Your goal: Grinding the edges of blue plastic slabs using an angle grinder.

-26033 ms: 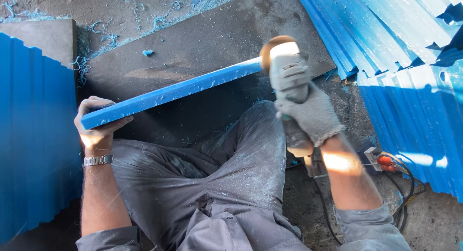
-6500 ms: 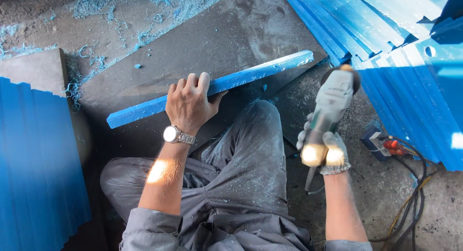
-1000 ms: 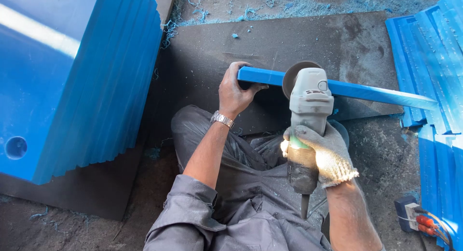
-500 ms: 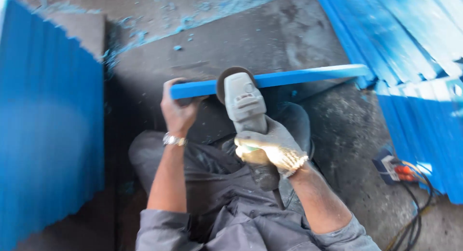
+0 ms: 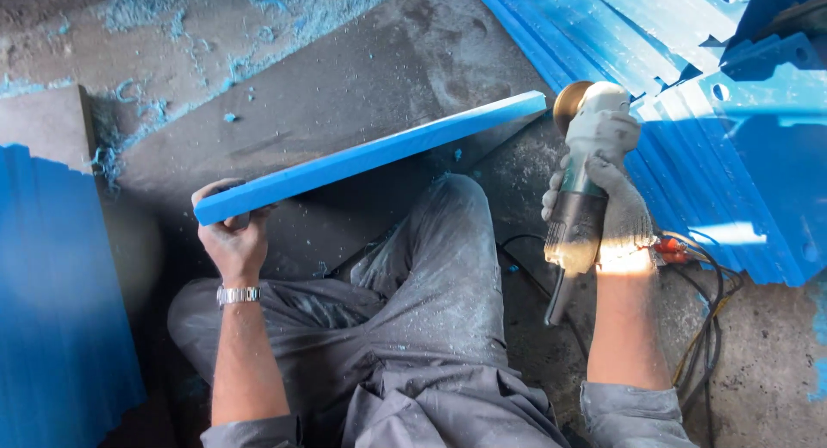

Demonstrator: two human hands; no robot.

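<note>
My left hand [image 5: 231, 241], bare with a wristwatch, grips the near left end of a long blue plastic bar [image 5: 370, 155]. The bar slants up to the right over a grey slab [image 5: 362, 77]. My right hand [image 5: 607, 198], in a pale work glove, holds an angle grinder [image 5: 581, 181] upright. Its disc [image 5: 568, 103] sits just off the bar's far right end, apart from it. I sit cross-legged in dusty grey trousers below the bar.
Stacks of blue plastic pieces [image 5: 715, 112] lie at the right, and a tall blue stack [image 5: 60, 293] stands at the left. Blue shavings [image 5: 155, 17] litter the floor at the top. Cables and an orange-red plug [image 5: 689, 258] trail by my right forearm.
The grinder has come off the middle of the bar and moved to its right end. My left hand has slid to the bar's left end, and the bar now slants.
</note>
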